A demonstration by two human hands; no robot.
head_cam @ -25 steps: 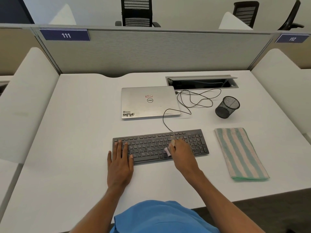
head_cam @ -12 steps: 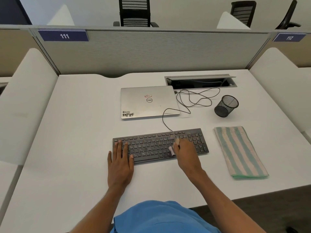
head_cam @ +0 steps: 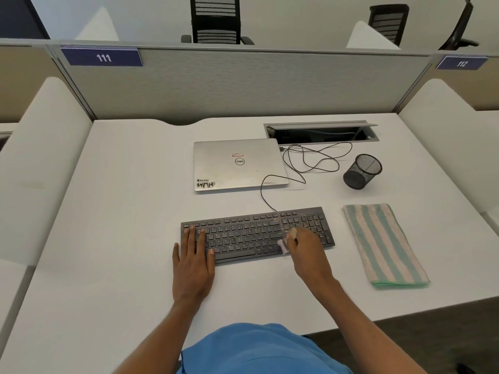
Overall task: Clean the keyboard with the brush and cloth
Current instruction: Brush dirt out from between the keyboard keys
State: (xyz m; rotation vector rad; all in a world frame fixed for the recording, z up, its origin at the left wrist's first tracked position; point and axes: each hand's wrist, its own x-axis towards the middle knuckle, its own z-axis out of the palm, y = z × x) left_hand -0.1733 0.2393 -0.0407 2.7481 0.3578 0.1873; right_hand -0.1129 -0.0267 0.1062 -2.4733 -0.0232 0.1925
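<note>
The keyboard (head_cam: 256,233) is sat mid-desk (head_cam: 121,238), with the left hand (head_cam: 193,263) laid on its left keys, fingers (head_cam: 193,233) flat. The little brush (head_cam: 283,245) is gripped by the right hand (head_cam: 307,252) over the right-side keys. The folded cloth (head_cam: 383,244) is parked just right of the keyboard.

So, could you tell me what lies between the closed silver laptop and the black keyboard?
Head view: only the thin black cable from the black keyboard, crossing bare white desk.

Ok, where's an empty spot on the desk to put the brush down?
Biggest bare patch: the desk left of the keyboard and laptop, up to the side panel. Also the strip between laptop and keyboard. Crowded on the right: cable, mesh cup, striped cloth.
</note>
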